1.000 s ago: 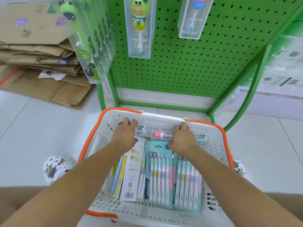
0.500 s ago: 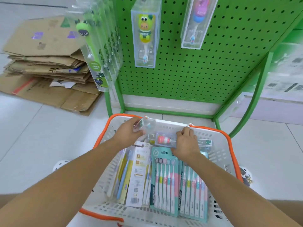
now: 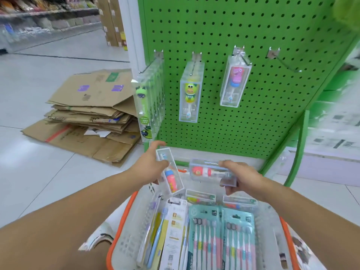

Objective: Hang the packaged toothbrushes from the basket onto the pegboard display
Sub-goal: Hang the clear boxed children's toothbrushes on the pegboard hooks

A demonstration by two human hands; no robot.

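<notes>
Two clear boxed children's toothbrushes are up out of the basket [image 3: 118,238], one in each of the hands. The left hand [image 3: 150,166] pinches a pink-handled box [image 3: 170,172] between thumb and fingers; it stands roughly on end, its top leaning toward eleven o'clock. The right hand [image 3: 241,177] grips a red-and-white character box [image 3: 210,170] lying almost level, its long side running from nine to three o'clock. Both hang above the far end of the basket, below the pegboard [image 3: 253,114].

On the board at twelve o'clock there are four hooks in a row. The far-left hook [image 3: 150,64] carries a thick run of green cat boxes [image 3: 148,110]. The next holds a yellow-green character box [image 3: 190,92], the third a pink one [image 3: 234,82], and the fourth hook [image 3: 286,64], at one o'clock, is bare.

To do this well, I'd hang one at a time. Turn each box upright so the hang hole at the top faces the hook tip, match it to its own kind (the pink-handled one looks a fair match for the third hook, though I can't be sure), then slide it straight back along the wire. The level box in the right hand needs a quarter turn first. These cases look slick and light, so a firm pinch near the top should stop them twisting.

Multipacks in teal card [image 3: 222,236] and a white-and-yellow pack [image 3: 173,236] wait in the basket. Flattened cardboard [image 3: 87,117] lies on the floor at ten o'clock.
</notes>
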